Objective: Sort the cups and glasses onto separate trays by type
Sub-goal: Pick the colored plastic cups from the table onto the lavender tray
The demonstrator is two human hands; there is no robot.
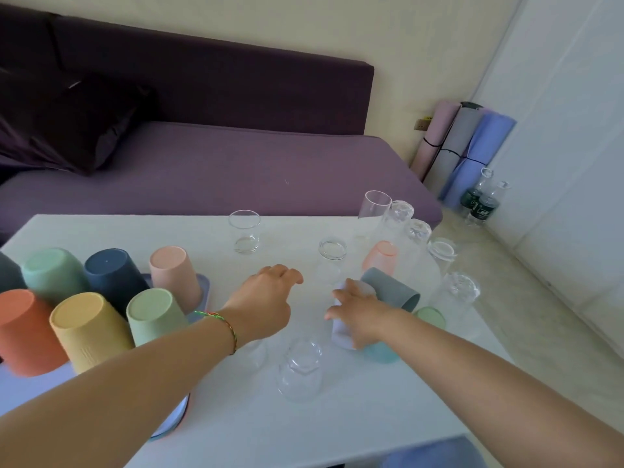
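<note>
Nearest, the left forearm (118, 390) crosses the tray (204, 288) at the left of the table (304, 427), with a braided bracelet (226, 324) at the wrist. The left hand (266, 298) hovers over bare tabletop, its fingers (292, 275) loosely curled downward and holding nothing. The right hand (359, 315) grips a lilac cup (339, 336) lying on its side mid-table, thumb toward the left hand and fingers wrapped over the top. Just beside it are a blue cup (381, 355), partly hidden under the wrist, and a grey cup (393, 288) on its side behind the hand. A pink cup (380, 256) stands upside down beyond the grey one, and a green cup (431, 317) sits near the right edge. Upside down and packed together on the tray are an orange cup (27, 329), yellow cup (89, 329), pale green cup (155, 315), mint cup (54, 275), navy cup (113, 275) and peach cup (174, 275). A near glass (299, 369) stands inverted in front of the hands, and an inverted glass (332, 261) stands beyond them. A short glass (244, 231) and a tall glass (373, 211) stand upright near the far edge. A row of glasses (442, 255) runs inverted along the right side. Behind the table is a purple sofa (202, 163).
</note>
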